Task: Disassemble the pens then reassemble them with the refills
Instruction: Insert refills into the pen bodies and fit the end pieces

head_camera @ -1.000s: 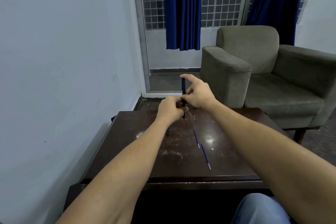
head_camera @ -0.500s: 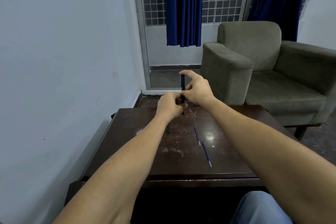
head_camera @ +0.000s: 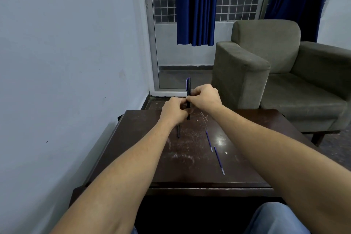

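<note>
A dark pen (head_camera: 188, 89) with a purple cap end stands upright above the far part of the brown table (head_camera: 247, 167). My right hand (head_camera: 204, 97) grips its middle, fingers curled around the barrel. My left hand (head_camera: 173, 111) pinches the pen's lower part, just above the tabletop. Below my left hand a second dark pen piece (head_camera: 178, 133) lies on the table, partly hidden. Two thin blue refills lie to the right: one (head_camera: 209, 140) farther away, one (head_camera: 219, 160) nearer to me.
A grey wall runs close along the table's left side. A grey-green armchair (head_camera: 275, 74) stands behind the table at the right. Blue curtains hang over a grilled glass door at the back. My knee in jeans (head_camera: 275, 218) is below the table's near edge.
My right index finger, stretched up along the pen before, has curled down into a fist on the barrel, baring the pen's purple top. Both hands stay on the pen.
</note>
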